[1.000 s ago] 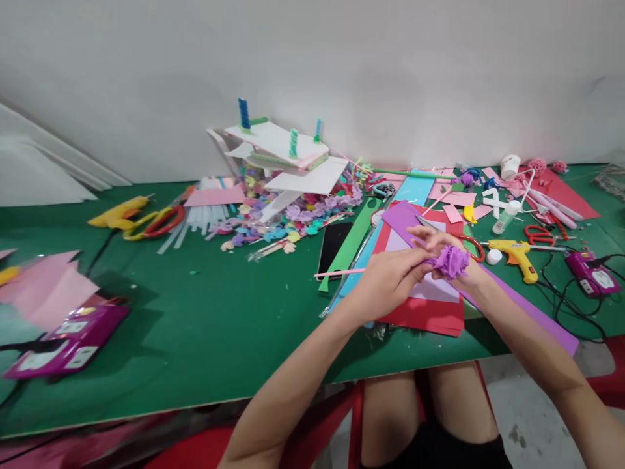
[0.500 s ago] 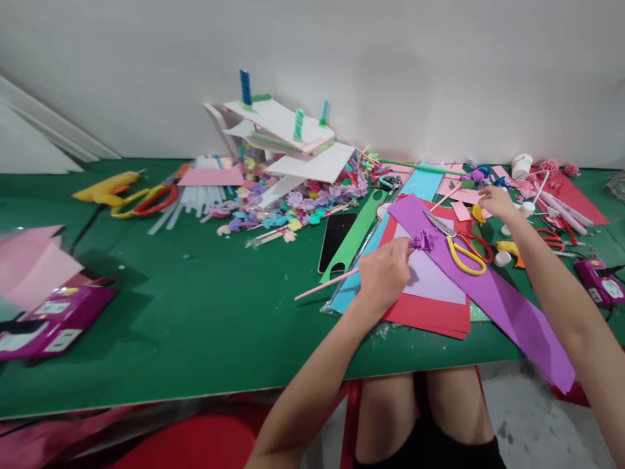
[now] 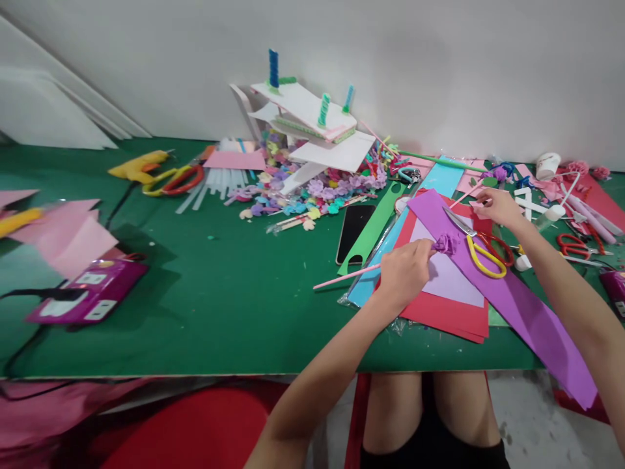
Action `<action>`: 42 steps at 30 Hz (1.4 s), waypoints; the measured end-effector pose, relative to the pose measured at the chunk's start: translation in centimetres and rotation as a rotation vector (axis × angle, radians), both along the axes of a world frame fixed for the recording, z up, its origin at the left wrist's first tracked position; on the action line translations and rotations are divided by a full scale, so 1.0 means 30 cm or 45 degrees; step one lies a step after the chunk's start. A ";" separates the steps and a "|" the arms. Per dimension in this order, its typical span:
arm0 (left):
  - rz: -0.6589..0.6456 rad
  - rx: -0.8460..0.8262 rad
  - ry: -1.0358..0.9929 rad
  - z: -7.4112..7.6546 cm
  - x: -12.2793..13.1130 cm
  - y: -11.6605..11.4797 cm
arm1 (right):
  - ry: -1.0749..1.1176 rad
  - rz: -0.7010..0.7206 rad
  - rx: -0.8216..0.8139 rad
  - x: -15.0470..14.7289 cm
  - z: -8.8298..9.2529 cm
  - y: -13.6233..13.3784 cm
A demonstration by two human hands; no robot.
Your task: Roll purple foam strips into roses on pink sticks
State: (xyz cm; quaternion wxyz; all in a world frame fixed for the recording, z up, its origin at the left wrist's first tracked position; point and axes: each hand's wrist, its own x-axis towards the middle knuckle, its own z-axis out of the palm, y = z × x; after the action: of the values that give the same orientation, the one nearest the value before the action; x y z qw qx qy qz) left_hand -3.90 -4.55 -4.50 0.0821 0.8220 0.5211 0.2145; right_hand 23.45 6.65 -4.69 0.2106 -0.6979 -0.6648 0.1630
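My left hand (image 3: 405, 268) is closed around the pink stem (image 3: 346, 277) of a purple paper flower (image 3: 446, 243). The crumpled bloom sticks out past my fingers, above the sheets. To the right, my right hand (image 3: 500, 207) has its fingertips pinched at a small pink paper piece (image 3: 479, 206). Between the hands, scissors with yellow and red handles (image 3: 486, 257) lie on a long purple paper strip (image 3: 527, 309). Red sheets (image 3: 449, 322) and a lilac sheet (image 3: 454, 286) are underneath.
A black phone (image 3: 355, 231) and a green paper strip (image 3: 371, 238) lie left of the sheets. Behind stands a white layered model (image 3: 303, 107) among colourful small flowers (image 3: 322, 189). A yellow glue gun (image 3: 139, 166) and purple box (image 3: 92, 290) are at left; a white cup (image 3: 547, 166) is at right.
My right hand has moved left and down onto the small pink paper piece. My left hand still holds the purple flower. The view has turned slightly left, so everything sits further right.
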 end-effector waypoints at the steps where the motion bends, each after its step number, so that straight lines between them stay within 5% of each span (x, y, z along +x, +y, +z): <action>1: 0.004 0.009 -0.018 -0.001 -0.002 0.000 | 0.025 -0.007 0.078 -0.018 0.006 -0.027; 4: 0.015 0.076 -0.097 -0.010 -0.012 0.002 | 0.325 0.106 0.317 -0.089 0.021 -0.137; 7: 0.033 0.242 -0.202 -0.018 -0.020 0.001 | 0.823 0.343 0.191 -0.195 0.018 -0.277; 15: 0.147 0.620 -0.258 -0.019 -0.029 -0.011 | 1.836 0.029 -0.168 -0.547 0.009 -0.529; 20: 0.038 0.608 -0.239 -0.028 -0.029 -0.013 | 2.055 -0.285 0.052 -0.676 0.043 -0.534; 26: -0.015 0.630 -0.281 -0.025 -0.029 -0.009 | 2.269 -0.509 0.118 -0.707 0.056 -0.508; 33: -0.094 0.596 -0.486 -0.035 -0.027 0.000 | 2.332 -0.501 0.069 -0.661 0.042 -0.474; 42: -0.271 0.141 -0.667 0.022 -0.027 -0.019 | 2.327 -0.383 0.064 -0.604 0.003 -0.469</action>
State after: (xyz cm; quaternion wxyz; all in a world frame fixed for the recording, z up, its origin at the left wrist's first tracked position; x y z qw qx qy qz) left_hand -4.71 -5.12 -3.84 0.1909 0.7919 0.3805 0.4377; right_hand 5.32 -7.42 -4.60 0.6871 -0.3723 -0.1462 0.6065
